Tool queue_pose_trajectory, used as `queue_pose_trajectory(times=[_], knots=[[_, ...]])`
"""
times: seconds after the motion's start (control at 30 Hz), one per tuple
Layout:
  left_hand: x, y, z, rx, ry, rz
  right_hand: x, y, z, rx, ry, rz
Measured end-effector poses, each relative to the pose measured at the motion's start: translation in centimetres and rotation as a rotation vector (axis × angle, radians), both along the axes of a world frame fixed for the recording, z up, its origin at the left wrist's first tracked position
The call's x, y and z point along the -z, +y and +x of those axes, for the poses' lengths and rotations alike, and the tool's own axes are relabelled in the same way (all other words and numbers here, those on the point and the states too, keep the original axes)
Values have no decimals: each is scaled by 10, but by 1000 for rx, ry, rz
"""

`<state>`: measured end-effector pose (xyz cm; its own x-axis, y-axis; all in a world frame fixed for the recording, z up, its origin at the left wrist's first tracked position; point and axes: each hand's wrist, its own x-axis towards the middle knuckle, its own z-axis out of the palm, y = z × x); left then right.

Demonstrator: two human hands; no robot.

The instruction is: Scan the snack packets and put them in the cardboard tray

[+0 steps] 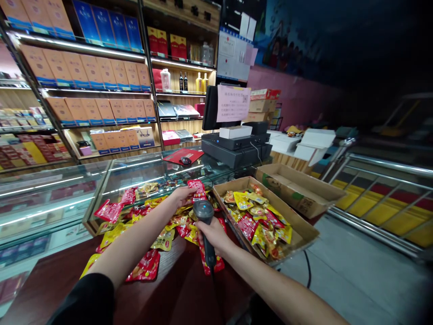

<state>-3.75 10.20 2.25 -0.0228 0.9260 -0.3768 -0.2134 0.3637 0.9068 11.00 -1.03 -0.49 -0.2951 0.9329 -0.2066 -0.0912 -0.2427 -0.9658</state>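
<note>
Shop interior: lit shelves (150, 67) of boxed goods along the back, glass case (135, 168) in front, and a dark red-brown table (172, 289) nearest the person. Loose red and yellow packets (144, 266) spread over it.

Key relation: the red packet (197, 187) lies just beyond the head of the dark handheld scanner (204, 208), slightly left of it. Scanner's long axis runs roughly away from the person, handle end nearest, head toward the packet. Whether the two touch, cannot tell.

Left hand (182, 195) is the nearer one: its fingers are closed on the packet, holding it above the heap. Right hand (214, 232) is wrapped around the scanner's handle, behind the head and to the packet's near right.

Packet: small, glossy, bright red with pale print, partly covered by the fingers; lettering too small to read. Scanner: rounded black head, small blue light on top, cord trailing from the handle end.

Just right of the scanner, an open cardboard tray (300, 230) holds more red and yellow packets, its near right corner bare.
</note>
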Motion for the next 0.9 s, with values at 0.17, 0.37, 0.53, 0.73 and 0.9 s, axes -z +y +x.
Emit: queue_pose_trajectory(times=[0.17, 0.37, 0.53, 0.73, 0.9], knots=[[1, 0, -2, -11, -8, 2, 3, 0, 0, -1, -15, 19], [6, 0, -6, 3, 0, -36, -5, 4, 4, 79, 24, 59], [0, -9, 7, 70, -33, -58, -34, 35, 27, 316, 101, 127], [-20, -10, 68, 245, -71, 31, -60, 70, 75, 305, 213, -12], [-28, 1, 132, 358, -58, 20, -66, 73, 133, 464, 217, 26]])
